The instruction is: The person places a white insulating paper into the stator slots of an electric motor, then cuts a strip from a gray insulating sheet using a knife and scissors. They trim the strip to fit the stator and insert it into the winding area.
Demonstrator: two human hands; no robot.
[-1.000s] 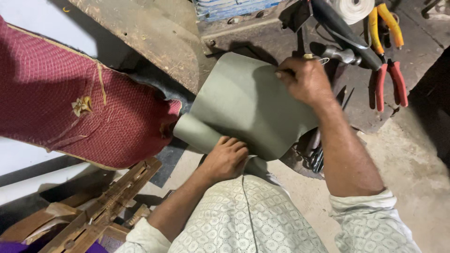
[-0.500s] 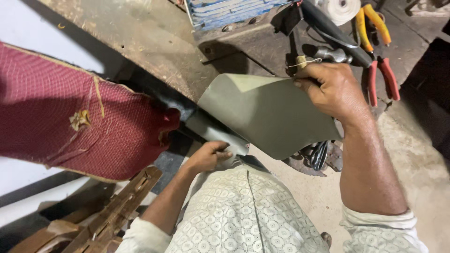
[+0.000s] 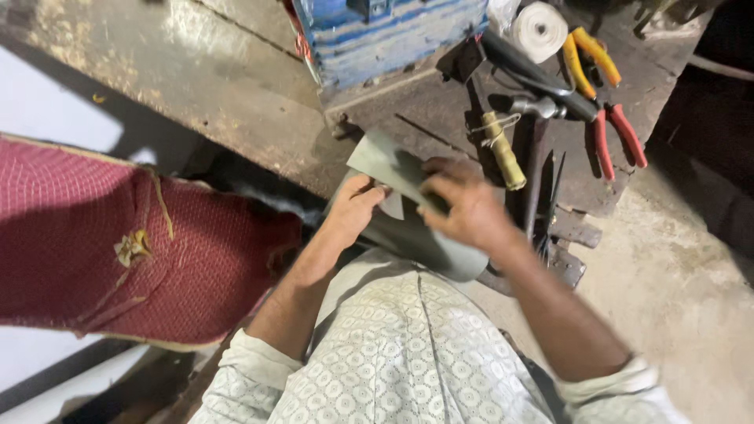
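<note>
A grey-green flexible sheet (image 3: 408,235) is curled into a loose roll in front of my chest. My left hand (image 3: 355,208) grips its left side, thumb on the top flap. My right hand (image 3: 463,208) presses on the upper right of the roll, fingers curled over the folded edge. A pointed corner of the sheet (image 3: 375,153) sticks up toward the workbench.
A dark workbench (image 3: 440,102) carries a blue box (image 3: 393,35), a white tape roll (image 3: 539,30), yellow-handled pliers (image 3: 585,59), red-handled pliers (image 3: 616,137), a hammer (image 3: 534,106) and a yellow-handled tool (image 3: 501,149). A red cushion (image 3: 118,243) lies at left. Concrete floor (image 3: 675,267) at right.
The sheet, held out flat a moment ago, is now curled into a roll. My left hand came up onto it and my right hand moved down and left over the fold.
</note>
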